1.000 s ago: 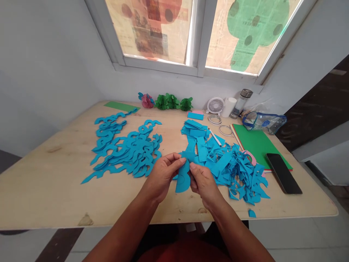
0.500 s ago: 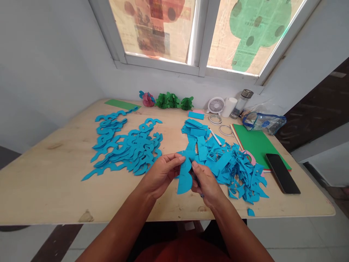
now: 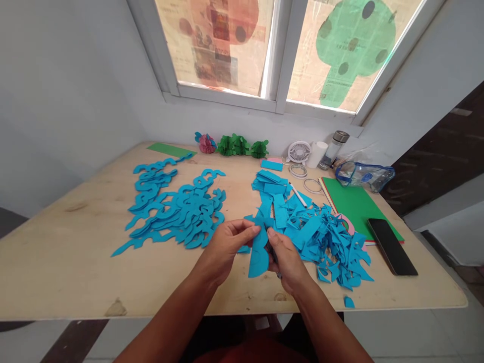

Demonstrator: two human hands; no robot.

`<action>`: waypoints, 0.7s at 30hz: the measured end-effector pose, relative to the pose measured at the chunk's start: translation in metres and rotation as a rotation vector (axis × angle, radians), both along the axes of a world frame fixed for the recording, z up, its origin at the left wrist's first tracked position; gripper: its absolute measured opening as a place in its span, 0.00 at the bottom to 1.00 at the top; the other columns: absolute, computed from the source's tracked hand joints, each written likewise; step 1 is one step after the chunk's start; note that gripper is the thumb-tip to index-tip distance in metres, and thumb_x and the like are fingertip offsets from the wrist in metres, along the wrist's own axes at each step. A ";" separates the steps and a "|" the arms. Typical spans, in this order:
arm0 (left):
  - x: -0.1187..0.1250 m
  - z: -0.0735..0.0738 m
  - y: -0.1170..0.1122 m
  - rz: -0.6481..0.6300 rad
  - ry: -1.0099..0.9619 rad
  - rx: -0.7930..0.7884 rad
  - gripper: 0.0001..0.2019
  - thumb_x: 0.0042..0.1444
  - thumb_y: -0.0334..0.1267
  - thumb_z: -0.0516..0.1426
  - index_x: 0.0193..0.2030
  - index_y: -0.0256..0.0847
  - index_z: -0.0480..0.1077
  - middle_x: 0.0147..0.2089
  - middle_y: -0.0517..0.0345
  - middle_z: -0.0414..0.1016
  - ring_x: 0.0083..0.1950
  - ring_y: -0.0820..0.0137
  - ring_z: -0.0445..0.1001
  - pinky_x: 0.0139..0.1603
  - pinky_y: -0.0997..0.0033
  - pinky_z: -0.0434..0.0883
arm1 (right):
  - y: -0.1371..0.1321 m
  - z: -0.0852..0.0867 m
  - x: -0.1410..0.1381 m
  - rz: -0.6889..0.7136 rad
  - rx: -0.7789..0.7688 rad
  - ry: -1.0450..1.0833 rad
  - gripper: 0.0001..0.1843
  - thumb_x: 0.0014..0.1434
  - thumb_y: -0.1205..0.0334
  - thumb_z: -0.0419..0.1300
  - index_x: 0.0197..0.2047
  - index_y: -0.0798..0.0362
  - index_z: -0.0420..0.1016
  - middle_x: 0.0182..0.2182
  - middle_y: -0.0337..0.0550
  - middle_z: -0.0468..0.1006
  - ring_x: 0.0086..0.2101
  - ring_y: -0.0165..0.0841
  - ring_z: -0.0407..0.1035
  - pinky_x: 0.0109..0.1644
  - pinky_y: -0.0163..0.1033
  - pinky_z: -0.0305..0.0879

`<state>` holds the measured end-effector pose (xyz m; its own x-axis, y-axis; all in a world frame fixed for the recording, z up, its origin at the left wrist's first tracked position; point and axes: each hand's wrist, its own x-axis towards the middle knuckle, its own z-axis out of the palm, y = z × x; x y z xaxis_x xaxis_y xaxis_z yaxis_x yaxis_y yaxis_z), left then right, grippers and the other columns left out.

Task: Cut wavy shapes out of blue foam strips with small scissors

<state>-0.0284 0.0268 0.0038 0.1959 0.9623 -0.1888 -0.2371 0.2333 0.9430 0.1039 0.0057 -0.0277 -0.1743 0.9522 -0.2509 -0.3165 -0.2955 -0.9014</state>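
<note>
My left hand (image 3: 230, 244) pinches a folded piece of blue paper (image 3: 259, 257) between thumb and fingers. The paper's right edge is cut into rounded lobes, and its lower end hangs free. Close on its right side, my right hand (image 3: 287, 257) is closed around scissors (image 3: 273, 252); only a bit of their dark handle shows, and the blades are hidden by paper and fingers. Blue paper scraps (image 3: 328, 237) lie heaped just right of my right hand. To the left, cut wavy blue paper shapes (image 3: 189, 212) are piled in overlapping layers.
A black phone (image 3: 392, 247) rests beside green sheets (image 3: 355, 201) on the right of the wooden table (image 3: 75, 252). Along the back stand green paper ornaments (image 3: 238, 145), a small white fan (image 3: 299, 152) and a bottle (image 3: 333, 150). A white marker (image 3: 298, 194) lies among the scraps.
The view has tilted slightly, so the table sits a little lower in the picture. Both hands keep hold of the paper and scissors, with little other movement.
</note>
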 end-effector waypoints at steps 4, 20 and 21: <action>0.003 0.003 -0.002 0.052 0.055 0.036 0.10 0.43 0.42 0.64 0.20 0.39 0.72 0.20 0.60 0.69 0.25 0.72 0.64 0.30 0.72 0.64 | 0.001 -0.003 0.001 -0.004 0.006 0.043 0.25 0.50 0.40 0.61 0.24 0.53 0.61 0.17 0.29 0.52 0.17 0.22 0.43 0.16 0.28 0.35; 0.009 0.003 -0.006 0.091 0.156 0.069 0.12 0.44 0.42 0.62 0.18 0.38 0.69 0.19 0.61 0.67 0.24 0.72 0.63 0.28 0.72 0.60 | 0.002 -0.006 0.004 0.020 0.037 0.046 0.26 0.50 0.38 0.60 0.21 0.53 0.62 0.15 0.29 0.53 0.16 0.22 0.43 0.15 0.29 0.37; 0.009 0.003 -0.005 0.092 0.164 0.073 0.12 0.44 0.41 0.62 0.17 0.39 0.69 0.18 0.62 0.65 0.23 0.73 0.61 0.27 0.73 0.59 | 0.002 -0.007 0.005 0.023 0.038 0.051 0.26 0.50 0.38 0.60 0.21 0.53 0.62 0.15 0.29 0.54 0.16 0.22 0.43 0.15 0.28 0.38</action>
